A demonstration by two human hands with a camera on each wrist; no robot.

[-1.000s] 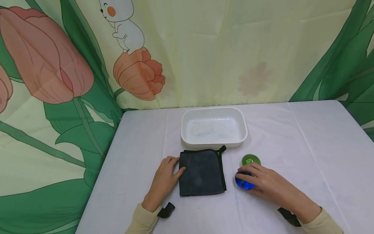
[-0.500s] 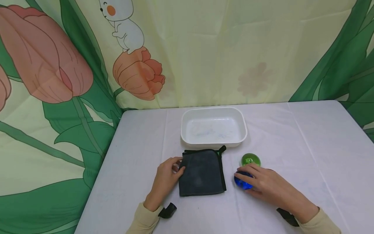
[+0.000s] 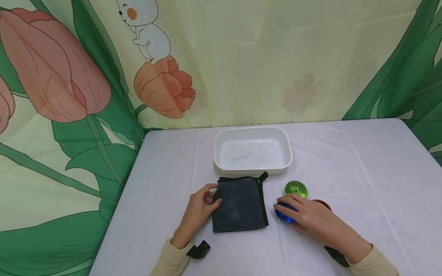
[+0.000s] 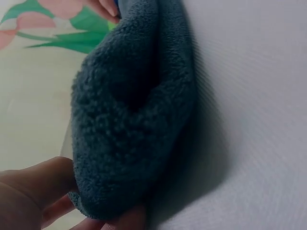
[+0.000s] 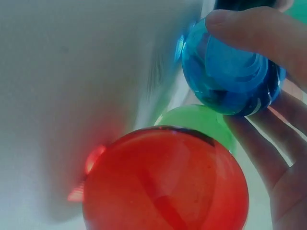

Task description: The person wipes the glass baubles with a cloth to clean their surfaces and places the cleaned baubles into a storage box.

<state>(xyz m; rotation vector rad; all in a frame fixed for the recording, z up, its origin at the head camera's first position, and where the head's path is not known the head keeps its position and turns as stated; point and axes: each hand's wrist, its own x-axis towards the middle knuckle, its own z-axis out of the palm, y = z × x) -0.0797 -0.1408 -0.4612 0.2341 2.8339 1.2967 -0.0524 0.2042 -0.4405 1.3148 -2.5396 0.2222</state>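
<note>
So here's where I'm at: my left hand (image 3: 197, 209) is pinching the near-left edge of the dark grey folded microfibre cloth (image 3: 239, 204), thumb and fingers curled round it, with that edge bunched up a bit off the white-covered tabletop (image 3: 362, 172). The rest of the cloth lies flat, just in front of the white rectangular plastic tray (image 3: 253, 152).

My right hand (image 3: 312, 220) is on the clear blue glass ball (image 3: 284, 214), fingers curled over the top and thumb against its side, so it's clamped on that one. The ball looks like it's sitting on the tabletop, just right of the cloth. The clear green glass ball (image 3: 296, 189) sits right behind it, and the clear red glass ball (image 5: 165, 184) is tucked under my palm, barely peeking out in the head view.

Progress-wise, I'd say this is barely started. Tray has nothing in it, all three balls are out on the tabletop, cloth isn't properly lifted. Basically I've got my grips and everything else is left to do.
</note>
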